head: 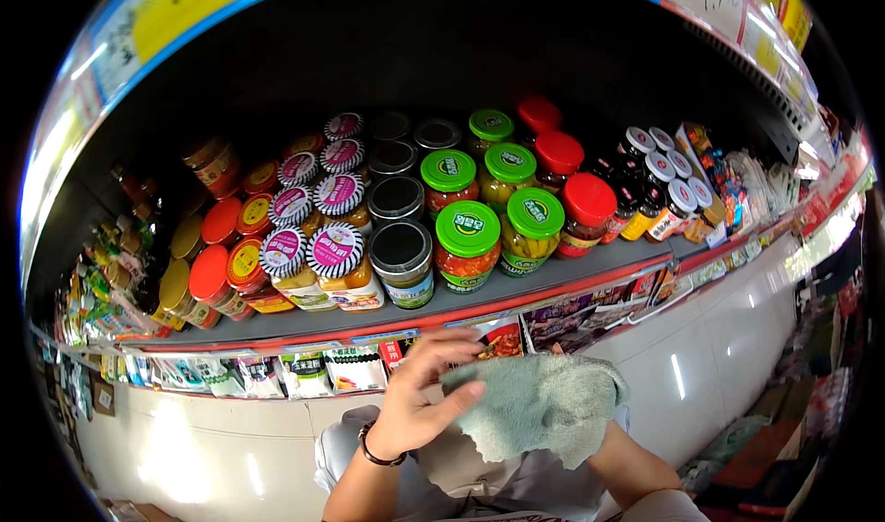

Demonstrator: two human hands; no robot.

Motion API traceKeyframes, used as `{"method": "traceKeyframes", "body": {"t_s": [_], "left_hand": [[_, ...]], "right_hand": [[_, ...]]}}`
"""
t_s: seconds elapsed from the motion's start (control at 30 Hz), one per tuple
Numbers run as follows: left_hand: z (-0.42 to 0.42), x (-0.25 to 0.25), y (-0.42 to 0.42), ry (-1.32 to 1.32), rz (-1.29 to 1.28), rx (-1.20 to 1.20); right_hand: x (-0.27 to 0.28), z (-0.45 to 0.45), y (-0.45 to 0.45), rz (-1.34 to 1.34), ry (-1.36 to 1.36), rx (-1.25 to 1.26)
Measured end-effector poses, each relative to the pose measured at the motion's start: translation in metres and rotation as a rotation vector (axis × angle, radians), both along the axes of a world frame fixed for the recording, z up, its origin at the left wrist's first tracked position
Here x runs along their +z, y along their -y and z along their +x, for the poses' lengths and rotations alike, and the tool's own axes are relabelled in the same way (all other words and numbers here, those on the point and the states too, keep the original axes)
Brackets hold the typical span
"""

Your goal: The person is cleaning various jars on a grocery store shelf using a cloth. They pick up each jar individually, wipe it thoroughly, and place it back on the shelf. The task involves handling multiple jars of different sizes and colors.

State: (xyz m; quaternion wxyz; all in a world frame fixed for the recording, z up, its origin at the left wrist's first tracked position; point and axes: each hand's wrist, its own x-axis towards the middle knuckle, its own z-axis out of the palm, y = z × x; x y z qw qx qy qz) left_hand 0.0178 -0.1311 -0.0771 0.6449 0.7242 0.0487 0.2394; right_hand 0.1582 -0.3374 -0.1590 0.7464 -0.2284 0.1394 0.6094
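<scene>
A grey-green cloth (539, 401) hangs in front of me, below the shelf edge. It is draped over my right hand, which is hidden under it; only the forearm shows. My left hand (435, 391), with a dark bracelet at the wrist, is at the cloth's left edge, thumb and fingers apart. Whether its fingertips touch the cloth I cannot tell. Beyond both hands, rows of glass jars stand on the grey shelf (276, 326): green-lidded jars (468, 245), a black-lidded jar (401, 263), jars with striped covers (346, 266) and red-lidded jars (586, 214).
White-lidded bottles (674, 207) and small packets (726, 190) stand farther right on the shelf. Bagged goods (304, 373) fill a lower shelf. Price labels line the upper shelf edge (159, 31). Boxes and packages (767, 446) lie at the lower right beside the tiled floor (664, 370).
</scene>
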Motion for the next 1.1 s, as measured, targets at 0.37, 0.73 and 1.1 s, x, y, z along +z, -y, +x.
{"method": "traceKeyframes", "body": {"t_s": [0.37,0.73,1.1], "left_hand": [[0.105,0.124,-0.064,-0.287,1.118,0.778],[0.177,0.090,-0.100,-0.716,1.254,0.664],[0.126,0.148,-0.052,-0.072,0.977,0.977]], "right_hand": [[0.100,0.040,-0.059,0.209,0.451,-0.256],[0.126,0.087,0.001,0.248,0.618,-0.509],[0.126,0.091,0.026,0.227,0.631,-0.525]]}}
